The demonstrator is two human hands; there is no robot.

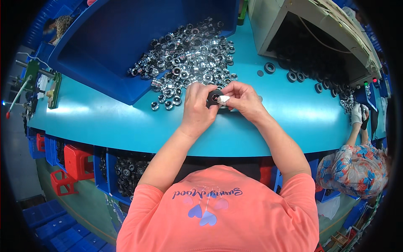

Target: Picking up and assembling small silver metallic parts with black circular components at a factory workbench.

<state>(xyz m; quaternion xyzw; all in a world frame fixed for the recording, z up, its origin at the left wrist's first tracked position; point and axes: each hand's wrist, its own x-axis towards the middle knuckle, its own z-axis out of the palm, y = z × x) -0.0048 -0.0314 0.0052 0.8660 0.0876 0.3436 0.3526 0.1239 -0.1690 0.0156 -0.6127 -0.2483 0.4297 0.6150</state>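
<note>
Turquoise worktop (138, 126) curves across the view, bearing a large blue bin (109, 50) and, at its mouth, a heap of shiny silver-and-black parts (184, 59). Forearms angle inward: the left hand (197, 105) curls fingers and thumb around one side of a black wheel (211, 96), the right hand (245, 100) pinches the other. Round and dark, the wheel is just before the heap, small reddish marks at its centre.

The 2 hands (196, 106) partly hide the black wheel (214, 97).
</note>
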